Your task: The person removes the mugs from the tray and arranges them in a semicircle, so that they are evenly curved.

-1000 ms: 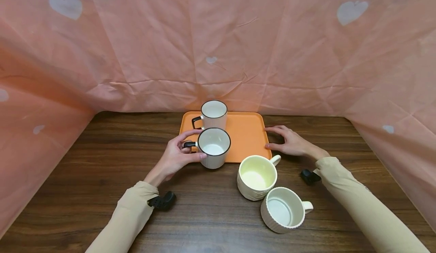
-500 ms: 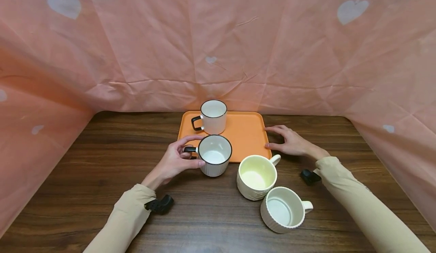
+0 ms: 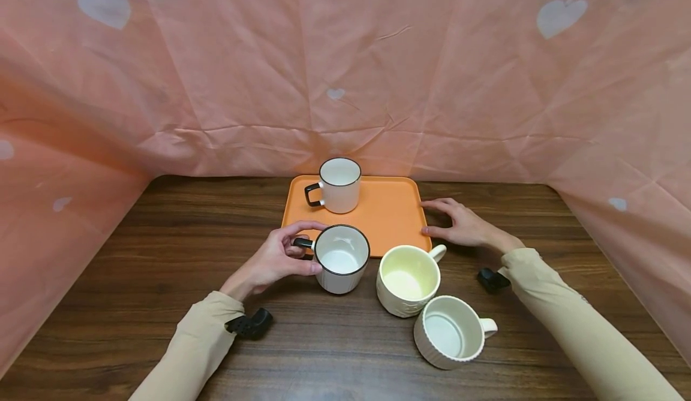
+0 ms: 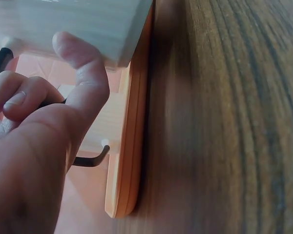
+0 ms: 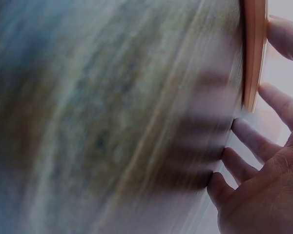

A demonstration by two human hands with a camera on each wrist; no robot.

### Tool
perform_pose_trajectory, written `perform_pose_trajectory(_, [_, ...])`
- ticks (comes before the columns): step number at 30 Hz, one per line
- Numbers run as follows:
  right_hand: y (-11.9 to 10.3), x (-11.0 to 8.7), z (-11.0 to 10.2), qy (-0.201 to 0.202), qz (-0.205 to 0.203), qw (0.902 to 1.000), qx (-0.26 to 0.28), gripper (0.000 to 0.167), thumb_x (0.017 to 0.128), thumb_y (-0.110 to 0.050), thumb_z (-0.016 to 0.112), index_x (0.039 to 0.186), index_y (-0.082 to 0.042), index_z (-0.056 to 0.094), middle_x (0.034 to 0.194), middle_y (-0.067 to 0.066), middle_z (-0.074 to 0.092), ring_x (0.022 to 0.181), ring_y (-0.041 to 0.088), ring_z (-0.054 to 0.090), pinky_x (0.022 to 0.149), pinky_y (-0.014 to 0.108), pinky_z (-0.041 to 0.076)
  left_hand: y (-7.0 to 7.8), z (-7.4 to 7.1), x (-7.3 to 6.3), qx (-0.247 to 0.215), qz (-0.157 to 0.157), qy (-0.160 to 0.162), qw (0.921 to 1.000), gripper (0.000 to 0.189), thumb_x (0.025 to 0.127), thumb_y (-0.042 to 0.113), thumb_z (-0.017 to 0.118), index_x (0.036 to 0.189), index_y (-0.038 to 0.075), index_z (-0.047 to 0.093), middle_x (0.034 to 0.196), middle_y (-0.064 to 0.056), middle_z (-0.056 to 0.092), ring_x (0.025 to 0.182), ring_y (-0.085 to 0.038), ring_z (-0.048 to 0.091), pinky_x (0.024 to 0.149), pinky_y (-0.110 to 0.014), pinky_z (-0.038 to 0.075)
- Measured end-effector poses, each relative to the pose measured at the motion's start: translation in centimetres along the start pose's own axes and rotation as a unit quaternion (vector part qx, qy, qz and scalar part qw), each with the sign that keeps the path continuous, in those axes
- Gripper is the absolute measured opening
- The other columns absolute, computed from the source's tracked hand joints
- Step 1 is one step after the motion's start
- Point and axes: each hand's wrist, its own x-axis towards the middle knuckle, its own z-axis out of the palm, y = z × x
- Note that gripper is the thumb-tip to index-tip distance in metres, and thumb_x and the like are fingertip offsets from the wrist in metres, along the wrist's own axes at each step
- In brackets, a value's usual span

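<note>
My left hand point(image 3: 274, 259) grips a white mug with a black rim point(image 3: 341, 272), fingers and thumb curled about its handle side. The held mug overlaps the front edge of the orange tray point(image 3: 391, 221) in the head view. In the left wrist view the thumb presses on the mug's ribbed wall point(image 4: 102, 29). A matching black-rimmed mug point(image 3: 340, 194) stands upright on the tray, its black handle to the left. At the tray's right edge, my right hand point(image 3: 459, 224) rests with spread, loosely bent fingers touching the rim point(image 5: 254, 53).
A cream mug with a yellowish inside point(image 3: 402, 293) stands before the tray's right front corner. Right next to it, nearer me, is a ribbed cream mug point(image 3: 445, 341) with its handle to the right. Pink cloth point(image 3: 335, 59) hangs behind the wooden table point(image 3: 302, 353).
My left hand has drawn the held mug back toward me, from over the tray's left front part to its front edge. The right hand and the other mugs have stayed put.
</note>
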Motion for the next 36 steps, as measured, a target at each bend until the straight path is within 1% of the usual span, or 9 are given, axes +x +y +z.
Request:
perform_pose_trajectory(4, [-0.3,-0.1,0.0,-0.001,-0.001,1.0,0.0,0.062,0.093,-0.032,0.075,0.147,-0.01,0.055,0.148,0.024,0.051,0.14,0.044,0.043,0.112,0.067,0.036,-0.2,0.1,-0.1,-0.005,-0.006,-0.016,0.9998,0.079,0.077,0.007,0.089,0.146,0.008,0.05,0.115,-0.006,0.066,0.094,-0.016,0.071,0.076,-0.03,0.062])
perform_pose_trajectory(9, [-0.4,-0.2,-0.1,-0.004,0.002,1.0,-0.001,0.062,0.093,-0.032,0.075,0.147,-0.01,0.054,0.148,0.024,0.05,0.141,0.044,0.043,0.112,0.067,0.036,-0.4,0.3,0.0,0.004,-0.013,-0.033,0.9994,0.077,0.076,0.007,0.09,0.144,0.01,0.053,0.118,-0.016,0.059,0.084,-0.014,0.067,0.072,-0.025,0.058])
perform_pose_trajectory(12, [-0.4,-0.2,-0.1,-0.004,0.001,1.0,-0.001,0.062,0.093,-0.032,0.075,0.147,-0.01,0.054,0.148,0.024,0.051,0.141,0.044,0.043,0.112,0.067,0.037,-0.5,0.3,0.1,0.004,-0.015,-0.04,0.9991,0.076,0.076,0.007,0.09,0.143,0.011,0.053,0.118,-0.017,0.057,0.079,-0.013,0.064,0.07,-0.024,0.057])
perform_pose_trajectory(18, [-0.3,-0.1,-0.1,-0.003,-0.004,1.0,0.0,0.062,0.093,-0.031,0.076,0.147,-0.01,0.055,0.148,0.023,0.051,0.14,0.043,0.044,0.112,0.067,0.037,-0.6,0.1,0.5,-0.002,-0.018,-0.055,0.9983,0.076,0.079,0.008,0.088,0.145,0.008,0.05,0.115,-0.007,0.064,0.091,-0.015,0.069,0.075,-0.028,0.058])
perform_pose_trajectory(21, [-0.4,-0.1,0.0,-0.004,-0.004,1.0,0.0,0.062,0.093,-0.032,0.075,0.147,-0.01,0.055,0.148,0.024,0.051,0.14,0.043,0.043,0.112,0.067,0.037,-0.5,-0.1,0.8,0.003,-0.01,-0.065,0.9978,0.075,0.081,0.008,0.087,0.145,0.006,0.049,0.121,-0.011,0.063,0.098,-0.016,0.069,0.08,-0.029,0.059])
perform_pose_trajectory(25, [-0.4,-0.1,-0.1,-0.005,-0.002,1.0,0.0,0.062,0.093,-0.032,0.075,0.147,-0.01,0.054,0.148,0.024,0.05,0.141,0.044,0.043,0.113,0.067,0.036,-0.2,-0.3,1.5,0.025,0.008,-0.078,0.9966,0.073,0.08,0.005,0.086,0.145,0.003,0.051,0.13,-0.016,0.056,0.099,-0.014,0.067,0.087,-0.026,0.056])
perform_pose_trajectory(29, [-0.4,-0.1,-0.1,-0.006,-0.002,1.0,0.001,0.062,0.093,-0.031,0.075,0.147,-0.009,0.054,0.148,0.025,0.05,0.141,0.044,0.043,0.113,0.067,0.036,0.2,-0.5,1.9,0.062,0.018,-0.09,0.9938,0.071,0.078,0.002,0.086,0.142,0.006,0.055,0.113,-0.013,0.054,0.083,-0.012,0.054,0.075,-0.02,0.046])
perform_pose_trajectory(31, [-0.5,-0.1,-0.1,-0.006,-0.002,1.0,0.001,0.062,0.093,-0.031,0.075,0.147,-0.009,0.054,0.148,0.025,0.05,0.141,0.044,0.043,0.113,0.067,0.036,0.4,-0.6,2.0,0.087,0.022,-0.093,0.9917,0.07,0.077,0.003,0.087,0.141,0.009,0.057,0.106,-0.012,0.052,0.079,-0.014,0.047,0.071,-0.02,0.041])
perform_pose_trajectory(36, [-0.4,-0.2,-0.1,-0.007,-0.001,1.0,0.001,0.062,0.093,-0.031,0.075,0.148,-0.01,0.054,0.149,0.025,0.049,0.141,0.045,0.042,0.112,0.068,0.036,0.5,-0.9,2.2,0.125,0.034,-0.099,0.9867,0.069,0.077,0.005,0.088,0.139,0.012,0.059,0.108,-0.016,0.055,0.09,-0.018,0.053,0.079,-0.022,0.047])
